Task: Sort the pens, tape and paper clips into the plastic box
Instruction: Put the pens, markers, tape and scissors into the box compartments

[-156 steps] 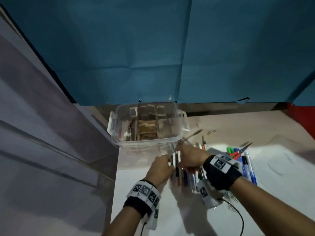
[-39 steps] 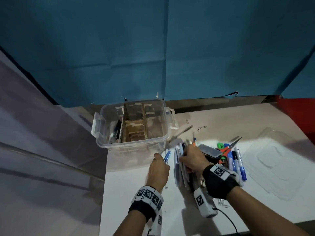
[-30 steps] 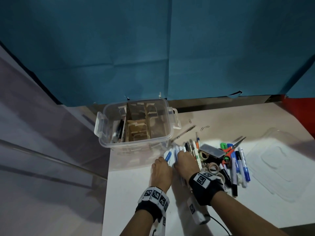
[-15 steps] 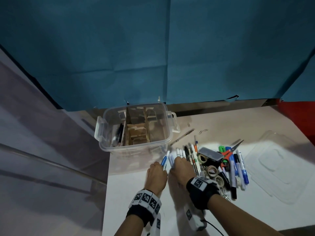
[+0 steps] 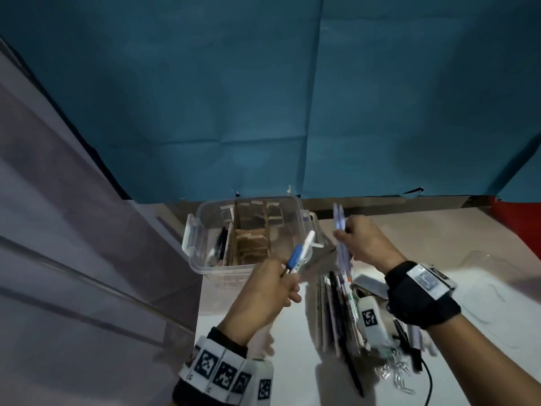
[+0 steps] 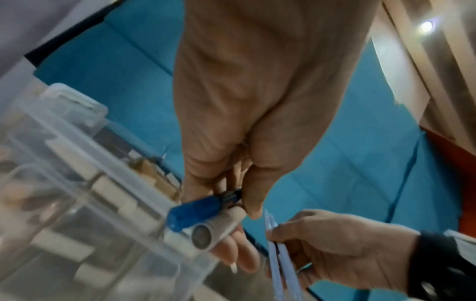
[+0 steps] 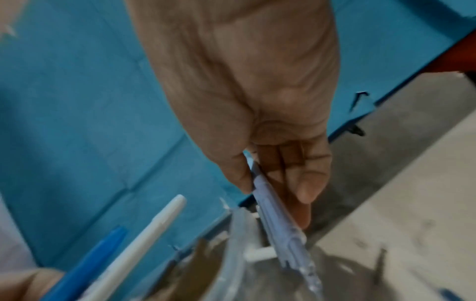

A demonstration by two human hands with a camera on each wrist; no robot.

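Observation:
A clear plastic box with cardboard dividers stands at the table's back left, dark pens lying in its left compartment. My left hand is raised by the box's front right corner and grips a blue-capped pen and a white pen; the left wrist view shows the blue cap end-on. My right hand is lifted right of the box and pinches two pale blue pens, seen close up in the right wrist view. More pens lie in a row on the table.
Paper clips lie near the table's front under my right forearm. A clear lid rests at the right. A blue curtain hangs behind. The table's left edge drops off beside the box.
Both hands have lifted off the pen pile: the left rose with a blue-capped and a white pen, the right rose toward the box with two pale blue pens.

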